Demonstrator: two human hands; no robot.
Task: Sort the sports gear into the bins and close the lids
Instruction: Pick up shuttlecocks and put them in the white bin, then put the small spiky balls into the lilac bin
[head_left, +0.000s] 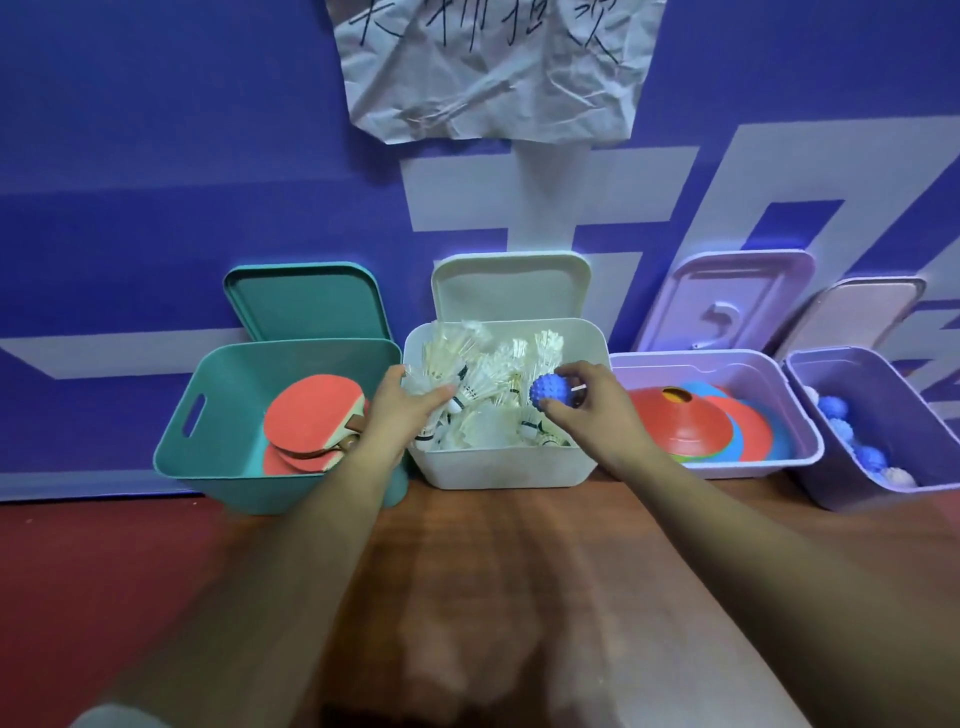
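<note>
The left hand (400, 410) reaches over the left edge of the white bin (498, 467). Its fingers are stretched out almost straight and touch the pile of white shuttlecocks (483, 374) inside. It is not curled around any of them. The right hand (587, 410) is over the right side of the same bin. Its thumb and fingertips are bent around a blue spiky ball (550, 392) and hold it just above the shuttlecocks. The white bin sits in the middle of a row of four bins at the back of the brown table (493, 571), against a blue wall (156, 156). To its left is a teal bin (208, 457) with red paddles (306, 421) lying in it. To its right is a lilac bin (727, 467) with flat round cones (680, 426) in red, orange and blue stacked inside. At the far right is a purple bin (841, 488) with more spiky balls (867, 457), blue and white. All four bins are open. The teal lid (306, 301), the white lid (511, 286), the lilac lid (737, 296) and the last lid (862, 312) each lean on the wall behind their own bin. A crumpled sheet of paper (493, 67) with black writing hangs on the wall above.
</note>
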